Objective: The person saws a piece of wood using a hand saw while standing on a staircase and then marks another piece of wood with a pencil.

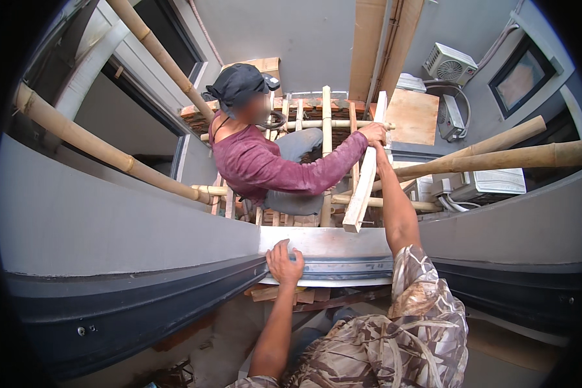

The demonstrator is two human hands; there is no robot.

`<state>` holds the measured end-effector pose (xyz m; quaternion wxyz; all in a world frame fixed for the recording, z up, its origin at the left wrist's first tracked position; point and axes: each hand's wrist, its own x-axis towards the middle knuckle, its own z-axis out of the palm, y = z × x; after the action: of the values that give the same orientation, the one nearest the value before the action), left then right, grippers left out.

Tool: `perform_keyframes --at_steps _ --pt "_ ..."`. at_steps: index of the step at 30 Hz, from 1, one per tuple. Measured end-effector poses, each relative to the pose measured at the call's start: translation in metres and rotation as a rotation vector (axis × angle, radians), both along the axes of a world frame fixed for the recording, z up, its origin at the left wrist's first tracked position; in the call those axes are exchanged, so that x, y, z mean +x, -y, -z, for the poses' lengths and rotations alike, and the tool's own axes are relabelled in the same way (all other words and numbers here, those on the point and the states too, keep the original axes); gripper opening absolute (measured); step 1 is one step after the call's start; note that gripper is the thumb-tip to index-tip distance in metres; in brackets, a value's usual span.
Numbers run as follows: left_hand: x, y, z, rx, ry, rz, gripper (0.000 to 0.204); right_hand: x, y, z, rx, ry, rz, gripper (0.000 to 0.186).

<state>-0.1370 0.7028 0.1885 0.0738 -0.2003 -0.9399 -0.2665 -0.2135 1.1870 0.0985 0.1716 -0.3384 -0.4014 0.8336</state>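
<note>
My left hand [284, 262] lies flat on the edge of a grey concrete ledge [336, 242], fingers spread, holding nothing. My right arm stretches out over the ledge to a pale wooden plank [362, 194] that stands nearly upright. My right hand [380, 155] grips the plank near its upper part, partly hidden by it. A co-worker in a maroon shirt and dark cap [265, 168] sits on bamboo scaffolding [326, 123] beyond the ledge. The co-worker's hand [373, 132] holds the same plank just above mine.
Thick bamboo poles cross at the left [103, 149] and right [498, 155]. Air-conditioner units [449, 64] and a plywood sheet [412, 116] lie far below at the right. A dark metal gutter [142, 304] runs under the ledge, with wood scraps [284, 294] beneath it.
</note>
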Motion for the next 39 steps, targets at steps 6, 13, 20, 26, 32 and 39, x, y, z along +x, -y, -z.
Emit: perform_keyframes --at_steps 6,13,20,26,32,39 --pt "-0.009 0.018 0.006 -0.074 -0.01 -0.035 0.034 -0.01 0.03 0.008 -0.028 0.223 -0.132 0.083" --pt "0.006 -0.012 0.006 0.009 0.01 0.017 0.034 0.057 0.012 0.099 -0.034 0.229 0.829 0.051" --pt "0.008 -0.014 0.014 0.02 0.026 0.002 0.033 0.085 0.064 0.068 0.152 0.387 0.834 0.029" --pt "-0.007 0.028 0.012 -0.072 0.015 -0.077 0.034 0.109 0.238 -0.06 0.839 0.275 0.306 0.037" --pt "0.0 0.016 0.014 -0.057 0.029 -0.051 0.032 0.216 0.31 -0.101 1.26 0.483 0.022 0.043" --pt "0.004 0.011 0.01 -0.044 0.011 -0.054 0.028 0.229 0.324 -0.086 1.455 0.494 0.086 0.037"
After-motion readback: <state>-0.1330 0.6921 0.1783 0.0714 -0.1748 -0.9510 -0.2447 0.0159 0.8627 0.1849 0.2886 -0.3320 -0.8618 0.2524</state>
